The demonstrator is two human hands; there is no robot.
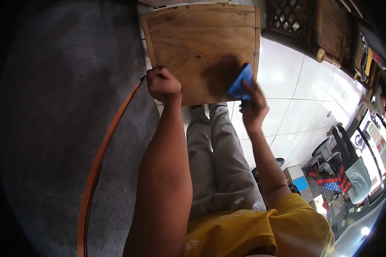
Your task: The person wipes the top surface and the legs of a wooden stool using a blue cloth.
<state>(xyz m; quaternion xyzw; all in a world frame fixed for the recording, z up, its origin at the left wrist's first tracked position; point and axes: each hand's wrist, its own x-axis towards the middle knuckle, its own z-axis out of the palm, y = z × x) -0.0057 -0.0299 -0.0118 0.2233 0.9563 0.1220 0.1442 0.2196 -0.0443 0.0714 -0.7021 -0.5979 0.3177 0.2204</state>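
My left hand is curled into a fist at the left edge of a framed wooden board. A long, thin orange-brown strip reaches up to its knuckles; the frame does not settle whether the fingers grip the strip, the board's edge or a dark thing partly hidden in them. Over the board's lower right corner, my right hand holds a blue folded cloth, slightly blurred, with something dark at its edges. The cloth and hand cast a shadow on the wood.
A dark grey surface fills the left side. My legs in grey trousers extend below the board. White floor tiles lie to the right, beside bamboo furniture. Farther off at lower right are a person and a round stool.
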